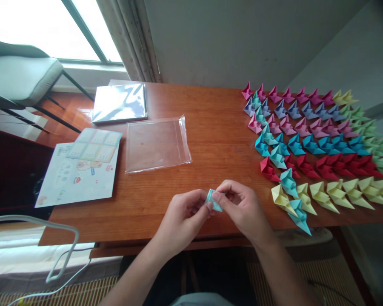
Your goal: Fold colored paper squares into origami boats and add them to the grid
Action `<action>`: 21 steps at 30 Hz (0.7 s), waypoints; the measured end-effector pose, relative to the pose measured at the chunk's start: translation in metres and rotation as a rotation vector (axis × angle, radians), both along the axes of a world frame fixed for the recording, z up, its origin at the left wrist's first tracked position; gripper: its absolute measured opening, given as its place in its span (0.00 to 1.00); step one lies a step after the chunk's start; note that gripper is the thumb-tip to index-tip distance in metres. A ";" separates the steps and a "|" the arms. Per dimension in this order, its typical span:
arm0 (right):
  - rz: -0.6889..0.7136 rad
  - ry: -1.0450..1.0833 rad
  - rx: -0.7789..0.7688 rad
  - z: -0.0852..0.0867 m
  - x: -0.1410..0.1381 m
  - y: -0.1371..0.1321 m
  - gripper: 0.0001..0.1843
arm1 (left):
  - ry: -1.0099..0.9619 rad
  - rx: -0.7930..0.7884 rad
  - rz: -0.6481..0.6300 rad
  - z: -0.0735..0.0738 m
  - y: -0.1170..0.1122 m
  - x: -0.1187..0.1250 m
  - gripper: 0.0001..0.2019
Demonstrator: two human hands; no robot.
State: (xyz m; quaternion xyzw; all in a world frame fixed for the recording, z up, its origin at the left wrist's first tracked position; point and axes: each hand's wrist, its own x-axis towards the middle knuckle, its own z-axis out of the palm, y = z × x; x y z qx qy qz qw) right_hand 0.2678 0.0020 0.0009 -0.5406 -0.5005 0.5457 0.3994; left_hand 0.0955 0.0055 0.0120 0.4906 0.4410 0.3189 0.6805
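While both hands meet at the lower centre of the head view, the left hand (185, 214) pinches a small light-blue folded paper (217, 206) between thumb and fingers, and the right hand (244, 208) grips its upper right side the same way. Thumbs and fingertips cover much of the paper, so its full shape and far side cannot be made out; the curled fingers of both hands are partly hidden too.

At the right, rows of folded-paper pieces (312, 145) overlap, hiding parts of one another, and the green and yellow ones run out at the frame's right edge. A turquoise line (288, 182) crosses the rows' left ends, its lowest piece near the table's front edge. Print on the white sheet (79, 189) at left is too small to read; a pastel card (94, 144) covers its top, and its left side overhangs the wooden table (210, 119). Bare wood stretches from the clear plastic sleeve (156, 144) across to the rows, and beyond the hands towards the wall.
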 end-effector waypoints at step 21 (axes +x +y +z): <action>0.054 0.452 -0.391 0.009 -0.013 0.000 0.21 | -0.187 0.102 0.069 -0.002 0.000 -0.010 0.03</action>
